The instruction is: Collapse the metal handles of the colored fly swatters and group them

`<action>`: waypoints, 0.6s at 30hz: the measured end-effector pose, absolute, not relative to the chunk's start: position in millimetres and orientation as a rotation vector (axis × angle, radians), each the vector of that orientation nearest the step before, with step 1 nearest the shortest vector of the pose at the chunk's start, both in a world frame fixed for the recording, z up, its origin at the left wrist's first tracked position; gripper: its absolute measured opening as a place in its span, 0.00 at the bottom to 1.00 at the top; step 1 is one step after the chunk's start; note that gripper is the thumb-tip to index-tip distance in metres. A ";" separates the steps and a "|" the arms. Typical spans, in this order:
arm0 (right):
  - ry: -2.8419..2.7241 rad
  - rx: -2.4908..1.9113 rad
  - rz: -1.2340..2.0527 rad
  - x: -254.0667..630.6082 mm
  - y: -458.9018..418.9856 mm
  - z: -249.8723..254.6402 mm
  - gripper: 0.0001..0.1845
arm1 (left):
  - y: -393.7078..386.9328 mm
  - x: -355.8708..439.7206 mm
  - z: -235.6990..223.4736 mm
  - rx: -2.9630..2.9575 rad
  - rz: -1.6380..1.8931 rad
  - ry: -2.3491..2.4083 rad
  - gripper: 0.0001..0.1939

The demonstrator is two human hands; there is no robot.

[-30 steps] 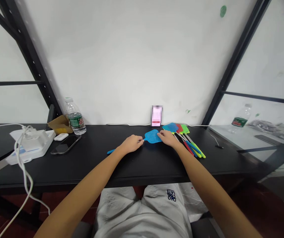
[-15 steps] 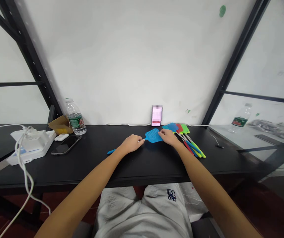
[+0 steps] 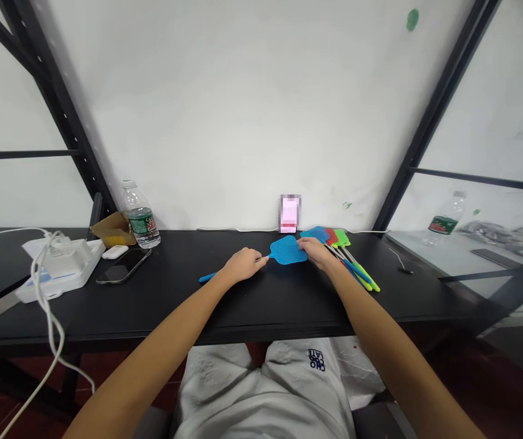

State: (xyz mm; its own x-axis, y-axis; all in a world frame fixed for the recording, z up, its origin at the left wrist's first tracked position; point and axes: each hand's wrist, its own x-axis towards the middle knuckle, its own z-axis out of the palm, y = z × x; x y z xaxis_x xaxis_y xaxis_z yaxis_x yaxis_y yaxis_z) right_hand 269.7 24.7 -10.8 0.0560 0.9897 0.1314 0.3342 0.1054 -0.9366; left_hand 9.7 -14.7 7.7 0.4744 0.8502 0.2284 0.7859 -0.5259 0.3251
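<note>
A blue fly swatter (image 3: 288,250) lies level just over or on the black table, its mesh head to the right and its handle end to the left. My left hand (image 3: 245,264) is closed around its shaft near the head. At the head's right edge, my right hand (image 3: 315,251) pinches the mesh between thumb and fingers. Just beyond my right hand rests a bundle of fly swatters (image 3: 340,236) with blue, red and green heads. Their handles fan out toward me, partly hidden by my right wrist.
A phone (image 3: 289,213) leans upright against the wall. At left are a water bottle (image 3: 142,227), a cardboard box (image 3: 114,230), a dark phone (image 3: 124,267), a white case (image 3: 115,252) and a power strip (image 3: 67,277) with cables. A short cable (image 3: 401,262) lies at right.
The view has shifted very slightly. My right hand has moved a little to the right along the swatter head's edge; my left hand keeps its grip on the shaft.
</note>
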 end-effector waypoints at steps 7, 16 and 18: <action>-1.474 -1.403 0.816 268.3 23.2 -9.1 0.07 | -14.1 9.3 6.7 2.559 0.535 1.423 0.28; -1.486 -1.377 0.760 269.4 21.4 -7.7 0.08 | -12.4 10.1 4.1 2.595 0.528 1.443 0.28; -1.477 -1.349 0.781 269.4 21.3 -7.6 0.09 | -11.8 10.2 3.1 2.603 0.528 1.443 0.28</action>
